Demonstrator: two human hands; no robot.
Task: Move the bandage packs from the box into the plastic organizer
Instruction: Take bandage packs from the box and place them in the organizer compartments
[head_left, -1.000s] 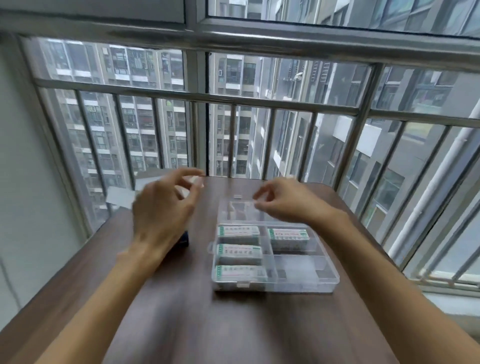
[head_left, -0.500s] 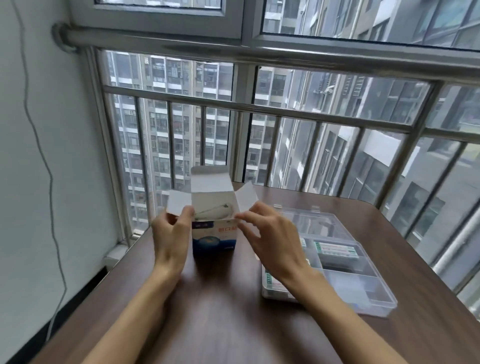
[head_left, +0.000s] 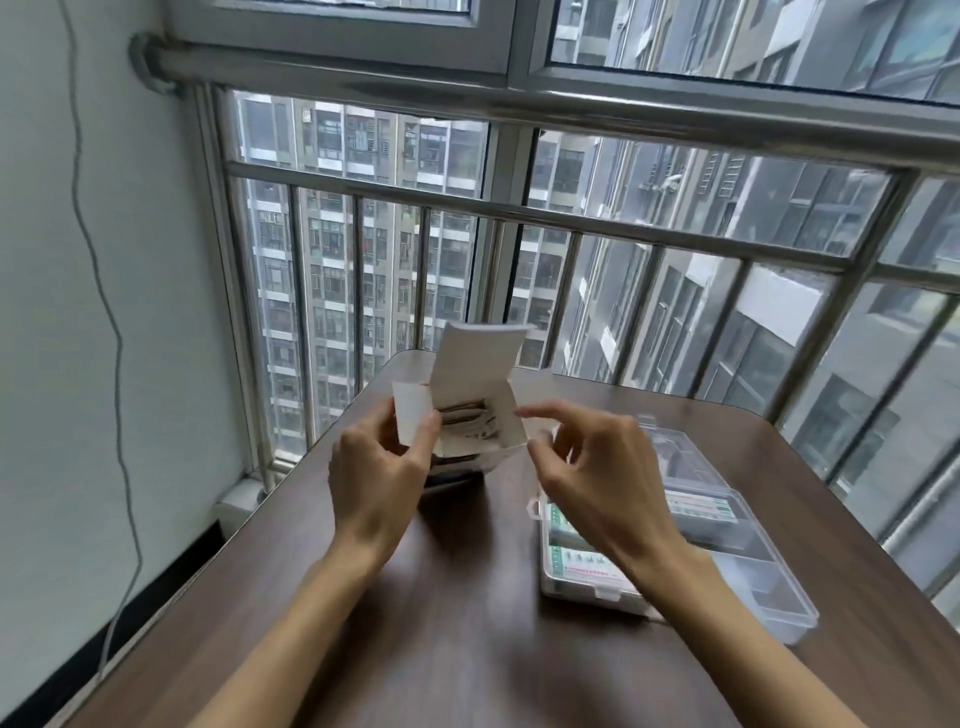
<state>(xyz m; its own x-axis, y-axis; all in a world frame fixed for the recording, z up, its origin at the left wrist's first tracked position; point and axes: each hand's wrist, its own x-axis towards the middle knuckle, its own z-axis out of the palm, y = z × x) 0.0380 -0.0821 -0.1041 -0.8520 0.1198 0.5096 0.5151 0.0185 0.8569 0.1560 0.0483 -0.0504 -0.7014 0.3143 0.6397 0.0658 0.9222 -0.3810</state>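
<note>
A white cardboard box (head_left: 480, 371) with its flaps open is tilted toward me above the table, and bandage packs (head_left: 470, 418) show inside its mouth. My left hand (head_left: 379, 475) grips the box's left side, thumb on the side flap. My right hand (head_left: 592, 470) hovers at the box's right edge with thumb and forefinger apart, holding nothing I can make out. The clear plastic organizer (head_left: 769, 597) lies open to the right, partly behind my right wrist. Green-labelled bandage packs (head_left: 698, 506) sit in several of its compartments.
The dark wooden table (head_left: 467, 623) stands against a barred window (head_left: 519, 218). A white wall with a hanging cable (head_left: 111, 322) is at the left. The organizer's open lid (head_left: 675, 452) lies flat behind it.
The view swung left and down. Both hands left the organizer for the box, and the box has since been lifted and tilted toward me.
</note>
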